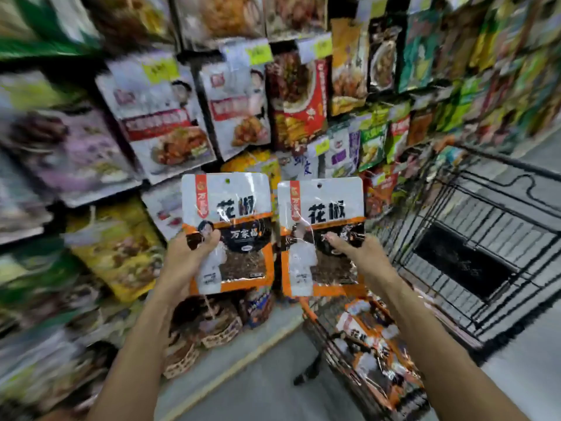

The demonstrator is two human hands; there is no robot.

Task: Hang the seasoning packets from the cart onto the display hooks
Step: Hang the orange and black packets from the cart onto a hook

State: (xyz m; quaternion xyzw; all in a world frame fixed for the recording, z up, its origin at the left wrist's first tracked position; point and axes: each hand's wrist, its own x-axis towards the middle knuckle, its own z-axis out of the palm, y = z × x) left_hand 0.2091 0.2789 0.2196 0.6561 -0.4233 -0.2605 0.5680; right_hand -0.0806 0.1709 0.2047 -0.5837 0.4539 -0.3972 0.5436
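Observation:
I hold up two white-and-orange seasoning packets side by side in front of the display. My left hand [188, 256] grips the left packet [233, 208] by its lower left part, thumb across the front. My right hand [358, 253] grips the right packet [324, 208] at its lower right, thumb on the front. Each packet is upright with a small hang hole at its top centre. More packets of the same kind [373, 347] lie in the cart basket [315, 326] below my right arm.
The display wall [170, 117] is crowded with hanging packets of other products at left and ahead. A black wire cart [473, 238] stands at the right. Grey floor [258, 384] runs between the shelf base and the cart.

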